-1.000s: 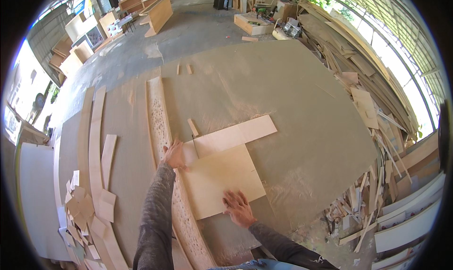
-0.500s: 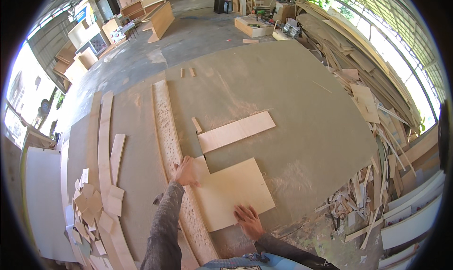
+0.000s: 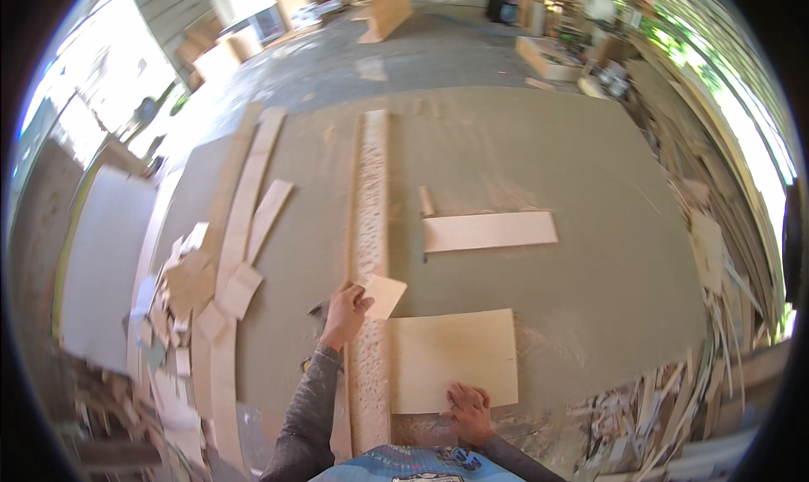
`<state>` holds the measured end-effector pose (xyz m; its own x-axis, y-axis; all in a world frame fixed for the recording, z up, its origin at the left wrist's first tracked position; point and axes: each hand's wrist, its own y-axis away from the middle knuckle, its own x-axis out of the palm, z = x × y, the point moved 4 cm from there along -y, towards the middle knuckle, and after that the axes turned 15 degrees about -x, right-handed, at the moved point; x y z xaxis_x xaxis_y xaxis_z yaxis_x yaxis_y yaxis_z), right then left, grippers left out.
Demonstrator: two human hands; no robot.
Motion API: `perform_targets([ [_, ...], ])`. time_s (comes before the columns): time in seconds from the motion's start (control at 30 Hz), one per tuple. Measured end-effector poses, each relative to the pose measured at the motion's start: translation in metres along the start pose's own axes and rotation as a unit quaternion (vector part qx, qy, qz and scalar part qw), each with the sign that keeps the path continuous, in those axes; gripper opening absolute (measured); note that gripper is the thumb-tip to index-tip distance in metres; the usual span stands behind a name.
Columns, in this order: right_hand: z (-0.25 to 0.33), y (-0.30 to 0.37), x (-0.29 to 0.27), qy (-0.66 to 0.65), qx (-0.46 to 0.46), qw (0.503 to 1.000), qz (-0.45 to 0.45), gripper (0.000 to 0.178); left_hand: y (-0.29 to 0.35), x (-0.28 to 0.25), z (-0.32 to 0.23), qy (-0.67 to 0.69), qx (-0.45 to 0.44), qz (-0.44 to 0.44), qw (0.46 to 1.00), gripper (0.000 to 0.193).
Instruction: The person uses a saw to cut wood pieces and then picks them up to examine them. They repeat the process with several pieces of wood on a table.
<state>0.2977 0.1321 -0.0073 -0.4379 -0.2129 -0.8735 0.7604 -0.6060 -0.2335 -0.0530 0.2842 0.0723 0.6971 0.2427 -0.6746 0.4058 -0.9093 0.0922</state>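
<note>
My left hand (image 3: 344, 315) pinches a small pale plywood offcut (image 3: 385, 297), holding it tilted over a long pitted strip (image 3: 372, 195) that runs away from me. A larger rectangular plywood panel (image 3: 451, 347) lies flat, its left side along the strip. At the panel's near edge, my right hand (image 3: 468, 410) has its fingers bent over the top, closed on that edge. Beyond the panel lie a pale plywood strip (image 3: 490, 231) and a short wooden stick (image 3: 425, 200). Part of a dark tool (image 3: 318, 309) shows beside my left hand.
These pieces lie on a wide grey-brown board (image 3: 615, 179). Long wooden strips (image 3: 263, 162) and a pile of offcuts (image 3: 190, 281) lie at left. Wood scraps (image 3: 649, 406) heap at the near right. Stacked planks (image 3: 699, 136) line the right side. Unfinished furniture (image 3: 388, 12) stands far back.
My left hand has lifted the small offcut away from the panel's far left corner. My right hand's fingers have drawn in at the panel's near edge. The view has turned left.
</note>
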Motion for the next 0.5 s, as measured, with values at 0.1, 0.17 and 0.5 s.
perform_targets([
  [0.1,-0.001,-0.001,0.002,0.001,-0.019,1.0,0.012,0.047,0.012,-0.059,0.084,0.071,-0.11,-0.114,0.985,0.016],
  [0.17,0.0,-0.003,0.001,0.016,-0.018,1.0,0.0,0.046,0.029,-0.118,0.144,0.244,-0.157,-0.158,0.944,0.012],
  [0.5,-0.024,-0.035,-0.039,-0.074,-0.054,0.995,-0.026,0.027,0.096,-0.213,0.314,0.424,-0.29,-0.488,0.706,0.051],
])
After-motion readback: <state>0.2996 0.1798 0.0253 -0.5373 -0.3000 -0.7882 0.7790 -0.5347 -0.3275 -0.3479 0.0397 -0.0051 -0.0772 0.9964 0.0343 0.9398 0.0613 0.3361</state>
